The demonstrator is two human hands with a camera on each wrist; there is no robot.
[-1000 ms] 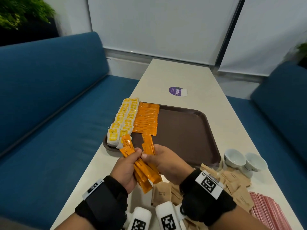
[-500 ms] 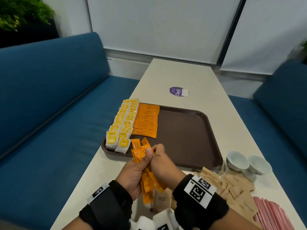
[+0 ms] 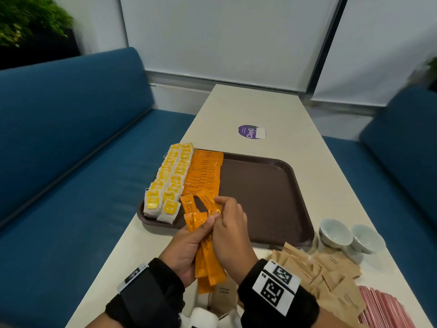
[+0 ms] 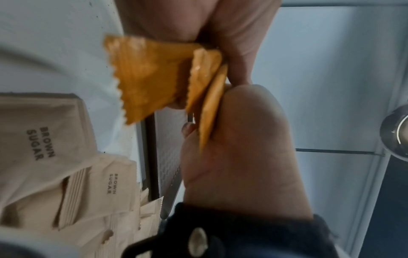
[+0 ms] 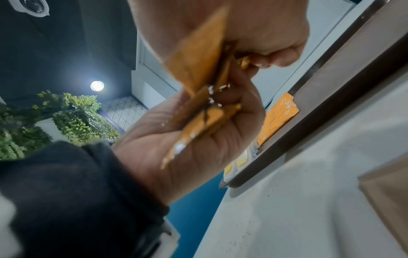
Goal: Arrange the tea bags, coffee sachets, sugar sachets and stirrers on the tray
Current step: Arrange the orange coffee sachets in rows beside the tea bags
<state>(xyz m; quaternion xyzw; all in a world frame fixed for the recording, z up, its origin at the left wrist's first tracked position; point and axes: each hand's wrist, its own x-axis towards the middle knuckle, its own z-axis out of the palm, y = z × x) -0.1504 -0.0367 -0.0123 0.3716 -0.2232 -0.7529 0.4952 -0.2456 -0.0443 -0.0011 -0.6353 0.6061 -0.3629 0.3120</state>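
Observation:
A bundle of orange coffee sachets (image 3: 205,259) (image 4: 141,75) (image 5: 198,57) is held upright over the table just before the near left edge of the brown tray (image 3: 262,192). My left hand (image 3: 201,233) grips the bundle from the left, thumb on top. My right hand (image 3: 224,214) pinches the sachets' upper ends from the right. On the tray's left side lie two rows of yellow-tagged tea bags (image 3: 169,183) and beside them a row of orange coffee sachets (image 3: 205,171). Brown sugar sachets (image 3: 331,275) (image 4: 39,139) and pink stirrers (image 3: 383,308) lie on the table near right.
Two small white cups (image 3: 335,233) stand right of the tray's near corner. A purple sticker (image 3: 248,131) lies beyond the tray. Blue benches (image 3: 71,162) flank the narrow table (image 3: 319,166). The tray's middle and right show bare brown surface.
Both hands have carried the bundle forward toward the tray's near edge and drawn the fanned sachets closer together. The right fingers now sit higher on their upper ends.

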